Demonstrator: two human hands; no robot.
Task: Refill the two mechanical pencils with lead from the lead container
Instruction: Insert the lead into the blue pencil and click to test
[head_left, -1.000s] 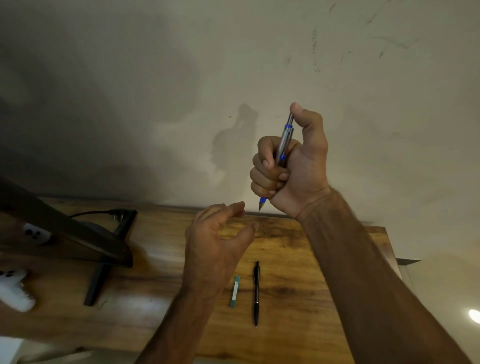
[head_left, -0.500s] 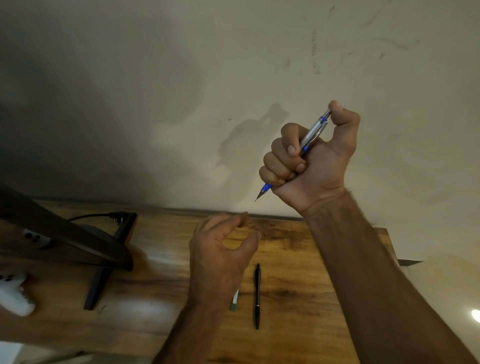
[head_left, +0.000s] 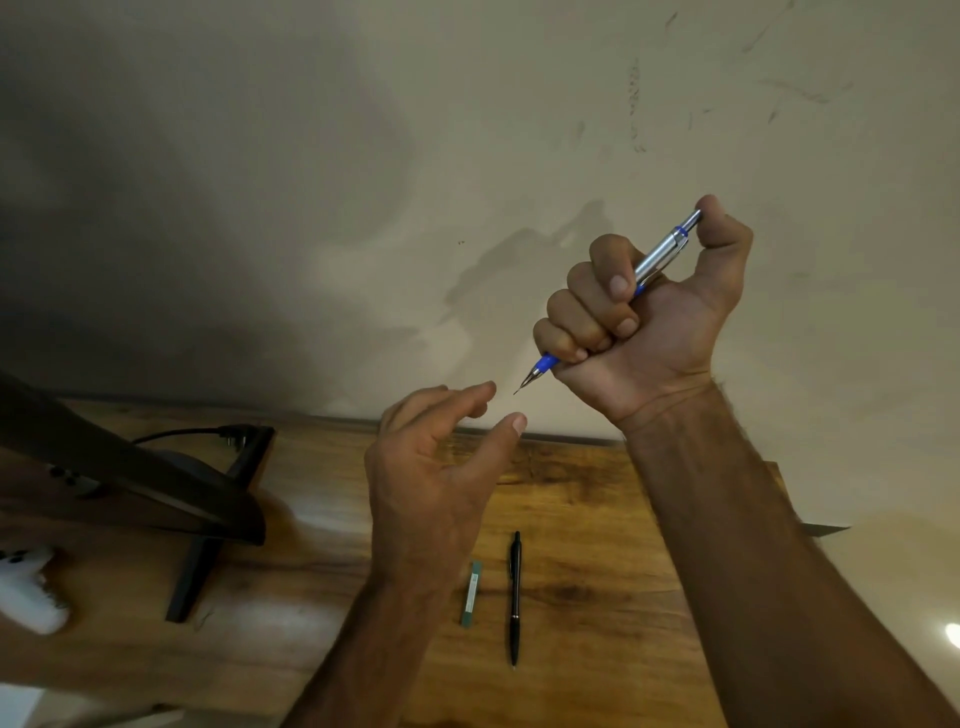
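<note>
The left hand (head_left: 431, 478) has lifted a little, so the lead container (head_left: 471, 592) shows whole on the table (head_left: 597, 519), just beside the black pencil (head_left: 514, 597). That hand is loose and empty. The right hand (head_left: 649, 332) grips the blue pencil (head_left: 660, 254) tight (thumb on top), tip slanting toward the left hand.

Right hand (head_left: 644, 322) raised above desk's far edge, fist round silver-blue mechanical pencil (head_left: 660, 254), thumb on cap, tip slanting down-left. Left hand (head_left: 431, 483) just below tip, fingers loose, holding nothing. On desk (head_left: 597, 519), black mechanical pencil (head_left: 514, 597) toward near edge, green lead container (head_left: 471, 592) just beside it, left. Dark monitor (head_left: 156, 488) at desk's left side.
</note>
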